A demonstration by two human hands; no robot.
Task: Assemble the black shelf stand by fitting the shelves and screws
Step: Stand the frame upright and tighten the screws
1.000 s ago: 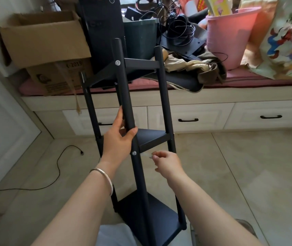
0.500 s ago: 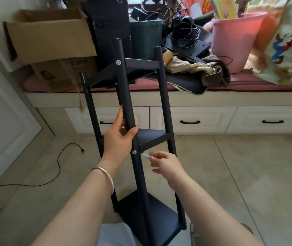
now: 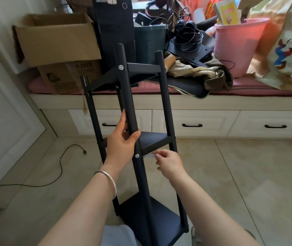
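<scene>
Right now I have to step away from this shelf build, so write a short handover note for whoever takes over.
Left hand grips the front post just above the middle shelf.
Right hand pinches a small pale item, too blurred to identify, beside the middle screw.
Done: three shelves sit between the posts; the top screw and middle screw are in.
Left: the other joints can't be judged; check them.

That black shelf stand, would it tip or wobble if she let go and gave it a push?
Probably tippy: the black shelf stand is tall and narrow, and the left hand grips its front post. It likely flexes little, since screws show at the joints. It looks fairly light, thin tubes and thin shelves.
</scene>
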